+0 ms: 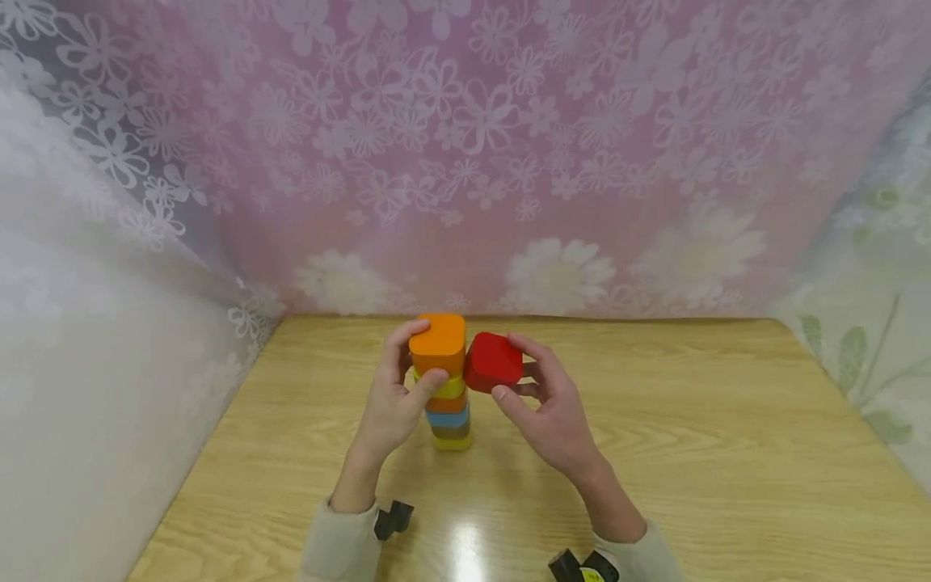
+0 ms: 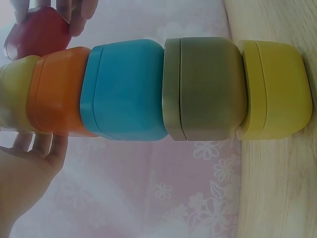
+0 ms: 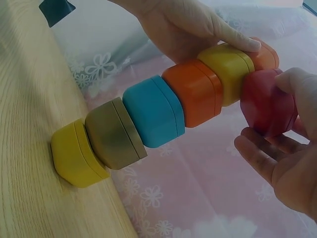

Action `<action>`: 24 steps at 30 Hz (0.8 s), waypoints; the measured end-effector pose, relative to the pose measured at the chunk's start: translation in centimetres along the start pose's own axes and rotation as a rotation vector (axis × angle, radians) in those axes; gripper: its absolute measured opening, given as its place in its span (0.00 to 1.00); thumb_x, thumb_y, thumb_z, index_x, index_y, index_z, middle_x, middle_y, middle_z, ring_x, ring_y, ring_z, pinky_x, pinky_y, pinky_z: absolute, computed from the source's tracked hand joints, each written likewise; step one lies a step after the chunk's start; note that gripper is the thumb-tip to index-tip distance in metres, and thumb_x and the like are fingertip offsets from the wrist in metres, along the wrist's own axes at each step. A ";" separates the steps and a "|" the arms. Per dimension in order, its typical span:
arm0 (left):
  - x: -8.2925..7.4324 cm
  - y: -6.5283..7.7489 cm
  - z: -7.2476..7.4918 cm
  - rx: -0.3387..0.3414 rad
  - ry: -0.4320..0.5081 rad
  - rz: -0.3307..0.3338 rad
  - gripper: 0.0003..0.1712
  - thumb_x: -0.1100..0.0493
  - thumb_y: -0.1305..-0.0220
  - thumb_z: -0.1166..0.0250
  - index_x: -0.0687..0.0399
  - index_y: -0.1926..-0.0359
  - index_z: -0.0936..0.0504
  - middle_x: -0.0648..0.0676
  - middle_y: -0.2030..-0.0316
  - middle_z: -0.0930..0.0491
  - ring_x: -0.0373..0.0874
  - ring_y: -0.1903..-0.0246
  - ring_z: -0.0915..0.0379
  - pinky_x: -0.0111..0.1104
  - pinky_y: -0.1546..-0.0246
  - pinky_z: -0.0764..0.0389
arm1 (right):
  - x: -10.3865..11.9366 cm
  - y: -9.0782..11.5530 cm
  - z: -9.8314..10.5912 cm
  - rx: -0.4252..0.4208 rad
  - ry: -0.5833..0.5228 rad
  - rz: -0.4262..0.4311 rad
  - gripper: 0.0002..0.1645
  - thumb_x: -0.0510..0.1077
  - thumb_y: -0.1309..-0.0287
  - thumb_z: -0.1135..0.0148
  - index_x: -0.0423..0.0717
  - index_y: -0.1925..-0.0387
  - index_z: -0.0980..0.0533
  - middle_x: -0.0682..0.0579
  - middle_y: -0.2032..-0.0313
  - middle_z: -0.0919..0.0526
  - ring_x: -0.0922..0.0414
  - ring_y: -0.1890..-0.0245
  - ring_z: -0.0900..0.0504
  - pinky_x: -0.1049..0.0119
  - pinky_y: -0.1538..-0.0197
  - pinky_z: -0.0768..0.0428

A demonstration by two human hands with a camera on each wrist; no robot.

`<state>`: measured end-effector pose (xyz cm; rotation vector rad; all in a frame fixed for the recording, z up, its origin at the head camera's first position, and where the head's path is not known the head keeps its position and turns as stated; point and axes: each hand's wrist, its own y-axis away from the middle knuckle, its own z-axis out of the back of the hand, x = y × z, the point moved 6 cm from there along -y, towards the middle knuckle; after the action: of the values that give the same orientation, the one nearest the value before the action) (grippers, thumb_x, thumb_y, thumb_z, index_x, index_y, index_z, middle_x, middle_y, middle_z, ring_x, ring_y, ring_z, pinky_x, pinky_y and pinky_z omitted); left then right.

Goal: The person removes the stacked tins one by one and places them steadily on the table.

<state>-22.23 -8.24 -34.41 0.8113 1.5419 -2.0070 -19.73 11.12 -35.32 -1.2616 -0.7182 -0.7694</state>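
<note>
A tower of rounded, lidded-looking boxes stands on the table. From the bottom it goes yellow box (image 3: 77,153), olive-gold box (image 2: 208,89), blue box (image 2: 126,89), orange box (image 3: 190,91), a second yellow box (image 3: 225,67) and a top orange box (image 1: 440,335). My left hand (image 1: 389,408) grips the tower near its top, its thumb and fingers on opposite sides of the top orange box. In my right hand (image 1: 556,416) is a red box (image 1: 494,362), pinched between thumb and fingers right beside the top orange one, tilted and off the table.
The wooden table (image 1: 691,420) stretches out on both sides of the tower. Behind it hangs a pink floral curtain (image 1: 480,162), with pale cloth (image 1: 94,339) along the left. Black camera mounts (image 1: 393,520) sit at both sleeves.
</note>
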 end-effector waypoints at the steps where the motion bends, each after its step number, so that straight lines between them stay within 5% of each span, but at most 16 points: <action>1: 0.0 0.0 0.0 -0.003 -0.001 0.001 0.38 0.43 0.33 0.40 0.58 0.31 0.41 0.59 0.41 0.29 0.47 0.46 0.28 0.38 0.41 0.28 | 0.0 0.0 0.0 0.001 0.005 0.006 0.37 0.28 0.42 0.36 0.42 0.32 0.33 0.45 0.39 0.27 0.55 0.54 0.20 0.69 0.54 0.17; 24: 0.1 -0.2 0.0 -0.012 -0.009 0.002 0.40 0.40 0.33 0.41 0.59 0.31 0.41 0.60 0.40 0.30 0.48 0.48 0.28 0.37 0.45 0.27 | -1.0 0.2 -0.1 0.081 0.140 -0.015 0.36 0.32 0.41 0.34 0.46 0.32 0.33 0.46 0.40 0.26 0.54 0.55 0.20 0.64 0.56 0.16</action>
<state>-22.45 -8.16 -34.40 0.7971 1.5462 -1.9956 -20.12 11.11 -36.28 -1.1187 -0.6397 -0.8240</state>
